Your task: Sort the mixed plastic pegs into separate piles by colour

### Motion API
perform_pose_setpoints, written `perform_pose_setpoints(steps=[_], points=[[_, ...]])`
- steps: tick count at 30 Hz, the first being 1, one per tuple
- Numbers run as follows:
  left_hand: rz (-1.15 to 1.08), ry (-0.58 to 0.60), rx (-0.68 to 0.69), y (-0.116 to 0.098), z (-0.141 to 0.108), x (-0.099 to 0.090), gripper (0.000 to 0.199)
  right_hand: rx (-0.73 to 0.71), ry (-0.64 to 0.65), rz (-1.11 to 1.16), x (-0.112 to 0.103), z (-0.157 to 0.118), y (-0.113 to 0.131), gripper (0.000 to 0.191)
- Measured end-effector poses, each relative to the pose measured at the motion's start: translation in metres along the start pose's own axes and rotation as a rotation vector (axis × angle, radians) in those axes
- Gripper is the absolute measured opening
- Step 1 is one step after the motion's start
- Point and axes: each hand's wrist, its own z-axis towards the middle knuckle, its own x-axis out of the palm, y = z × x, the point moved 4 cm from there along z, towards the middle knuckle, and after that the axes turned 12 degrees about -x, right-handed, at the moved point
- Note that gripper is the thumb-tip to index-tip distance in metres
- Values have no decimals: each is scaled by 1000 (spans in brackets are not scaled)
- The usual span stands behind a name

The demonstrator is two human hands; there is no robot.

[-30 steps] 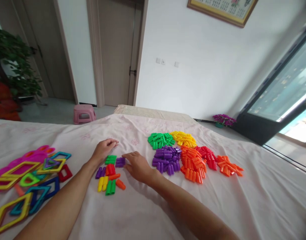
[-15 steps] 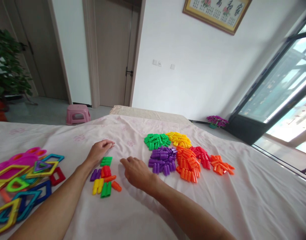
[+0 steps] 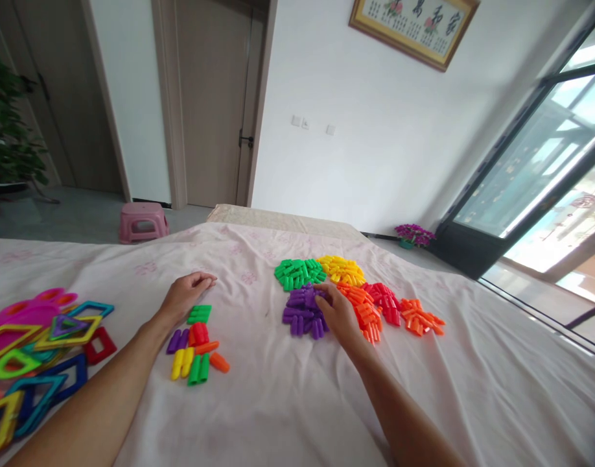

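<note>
My left hand (image 3: pixel 186 293) rests on the cloth with its fingers curled together; whatever they may hold is too small to make out. Just below it lie a green piece (image 3: pixel 199 314), a red piece (image 3: pixel 198 334), a purple piece (image 3: pixel 177 341), a yellow piece (image 3: pixel 182 363) and a few orange and green ones. Over the right edge of the purple pile (image 3: pixel 302 311) is my right hand (image 3: pixel 334 308), thumb and finger a little apart at the pieces. Around that pile are green (image 3: pixel 299 274), yellow (image 3: pixel 341 269), orange (image 3: pixel 363 308) and red (image 3: pixel 384 301) piles.
Colourful flat frames (image 3: pixel 45 357) are heaped at the left on the pink-white cloth (image 3: pixel 278 408). A smaller orange pile (image 3: pixel 420 317) lies at the right. Beyond the cloth stand a pink stool (image 3: pixel 142 222) and a pot of purple flowers (image 3: pixel 414 235).
My right hand has moved right and forward, from beside the small group of pieces to the purple pile. My left hand has stayed by the green piece. The view has shifted slightly.
</note>
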Motion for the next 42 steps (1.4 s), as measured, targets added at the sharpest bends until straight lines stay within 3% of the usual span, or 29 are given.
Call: perform_pose_setpoints(steps=[3,11,16,19,25,30,37,42], points=[[4,2,1,0,0,0,39,47,20,-18,0,-3,-8,30],[4,-4,13,1,1,-2,44,-11,19,-160,-3,-4,-3,25],[-15,-5,26,3,3,0,39,-168,-36,-132,-1,-8,22,24],[-31,-15,37,4,4,0,36,-289,56,0,18,-17,51,23],[-46,-10,55,3,4,0,34,-433,487,148,82,-41,115,28],[-62,-16,62,0,1,0,33,-540,604,82,112,-46,155,29],[-58,-17,72,-4,-1,1,31,-522,693,-41,134,-42,158,36],[-59,-20,57,-6,-2,1,31,-497,675,-27,143,-34,152,26]])
